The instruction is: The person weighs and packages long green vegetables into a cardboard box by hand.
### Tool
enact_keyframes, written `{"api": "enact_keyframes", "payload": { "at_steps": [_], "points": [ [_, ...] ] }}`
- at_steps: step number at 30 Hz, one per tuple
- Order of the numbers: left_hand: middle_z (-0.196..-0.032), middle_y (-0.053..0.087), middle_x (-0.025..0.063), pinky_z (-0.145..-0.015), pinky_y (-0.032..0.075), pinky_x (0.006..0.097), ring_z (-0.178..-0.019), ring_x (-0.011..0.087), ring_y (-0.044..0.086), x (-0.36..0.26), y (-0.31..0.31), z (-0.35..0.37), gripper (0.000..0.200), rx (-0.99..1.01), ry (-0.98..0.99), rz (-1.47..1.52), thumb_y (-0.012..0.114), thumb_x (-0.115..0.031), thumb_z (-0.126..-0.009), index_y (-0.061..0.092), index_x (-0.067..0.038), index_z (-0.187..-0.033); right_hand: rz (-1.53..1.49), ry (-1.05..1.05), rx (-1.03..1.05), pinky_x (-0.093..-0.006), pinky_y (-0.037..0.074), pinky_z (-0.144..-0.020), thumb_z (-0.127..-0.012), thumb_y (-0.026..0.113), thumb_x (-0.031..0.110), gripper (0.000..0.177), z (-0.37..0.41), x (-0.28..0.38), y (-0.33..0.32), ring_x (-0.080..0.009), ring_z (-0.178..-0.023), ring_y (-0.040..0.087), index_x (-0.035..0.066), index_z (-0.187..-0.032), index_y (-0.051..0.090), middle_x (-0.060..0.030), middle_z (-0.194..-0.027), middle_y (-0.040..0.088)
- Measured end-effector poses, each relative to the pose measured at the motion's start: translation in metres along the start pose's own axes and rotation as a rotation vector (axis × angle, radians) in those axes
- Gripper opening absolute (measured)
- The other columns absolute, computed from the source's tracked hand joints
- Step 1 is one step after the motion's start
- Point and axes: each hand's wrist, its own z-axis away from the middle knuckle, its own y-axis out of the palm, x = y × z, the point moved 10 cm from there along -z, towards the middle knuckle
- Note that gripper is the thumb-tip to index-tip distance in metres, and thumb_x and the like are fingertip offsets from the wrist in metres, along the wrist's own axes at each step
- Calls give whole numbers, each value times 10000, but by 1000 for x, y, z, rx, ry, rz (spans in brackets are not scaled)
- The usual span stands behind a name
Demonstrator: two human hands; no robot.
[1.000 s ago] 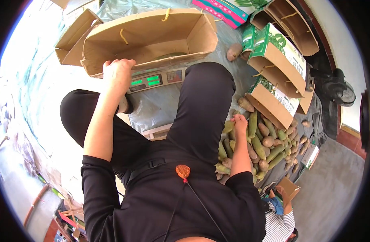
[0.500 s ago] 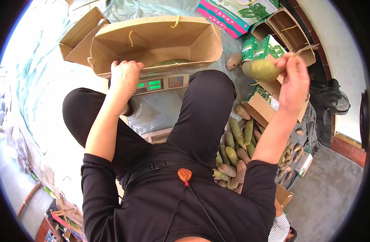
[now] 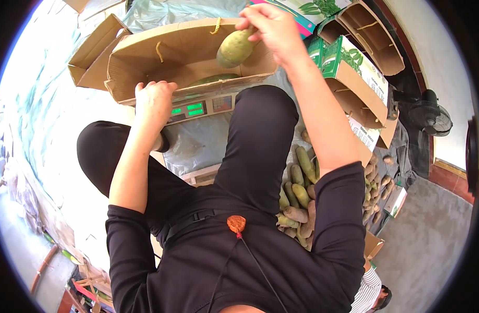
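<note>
Two hands are at work, both at the same cardboard box (image 3: 197,55). The right hand (image 3: 270,26) is raised above the box's far right corner and pinches the upper end of a yellow-green oblong fruit (image 3: 234,48) between thumb and fingertips, so the fruit hangs tilted over the open box, clear of its walls and floor. The left hand (image 3: 155,101) sits on the near rim of the box, knuckles up and fingers curled over the edge, gripping it. Inside, against the near wall, lies another green fruit (image 3: 213,79), mostly hidden by the rim. Two yellow cord handles show on the box's far wall. The box stands on a digital scale (image 3: 197,108) whose front panel shows lit green digits, too small to read. The scale rests on a wrinkled plastic sheet (image 3: 197,143) spread over the floor, between the person's knees in black trousers. Behind the box to the left is a second, plain carton (image 3: 91,52), touching it. On the person's right a pile of green and brown oblong fruits (image 3: 301,185) lies on the floor just beside the right leg, and above it stand several open cartons printed in green and white (image 3: 354,65). Farther right a black fan (image 3: 432,119) stands near the wall, and another person's striped sleeve (image 3: 365,292) shows at the bottom edge.
</note>
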Motion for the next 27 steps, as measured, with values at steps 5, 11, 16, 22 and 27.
{"api": "enact_keyframes", "payload": {
  "at_steps": [5, 11, 16, 22, 27],
  "points": [
    [-938, 660, 69, -938, 398, 469, -977, 258, 607, -1, -6, -1, 194, -9, 3, 8, 656, -144, -794, 667, -128, -988, 429, -57, 232, -248, 502, -714, -909, 587, 221, 235, -5, -15, 50, -122, -889, 644, 46, -1043, 670, -77, -973, 694],
    [-895, 670, 117, -907, 411, 473, -935, 303, 620, -7, -5, -2, 195, -58, 70, 14, 645, -125, -793, 660, -104, -986, 279, -157, 177, -231, 464, -636, -901, 596, 175, 250, 30, 5, 8, -91, -720, 594, 29, -1098, 645, -29, -851, 671],
    [-950, 673, 107, -939, 384, 457, -996, 281, 607, -4, 2, -7, 235, 27, 36, 12, 644, -141, -807, 658, -109, -1039, 48, 117, -77, -260, 475, -725, -897, 595, 192, 286, 101, -57, -86, -123, -882, 610, 50, -1144, 622, -44, -998, 667],
    [-966, 665, 159, -847, 454, 412, -942, 334, 618, -7, -5, -5, 245, -61, 101, 8, 644, -159, -801, 650, -61, -1026, 230, 437, -384, -265, 500, -648, -833, 626, 127, 224, 229, -223, -156, -113, -721, 628, 9, -1019, 667, -49, -835, 679],
    [-980, 665, 167, -849, 460, 405, -948, 339, 617, -9, -4, -5, 267, -32, 84, 2, 642, -146, -797, 643, -49, -1046, 854, 593, -191, -429, 503, -817, -822, 592, 195, 214, 346, -358, -141, -328, -921, 644, 64, -972, 671, -163, -922, 680]
  ]
}}
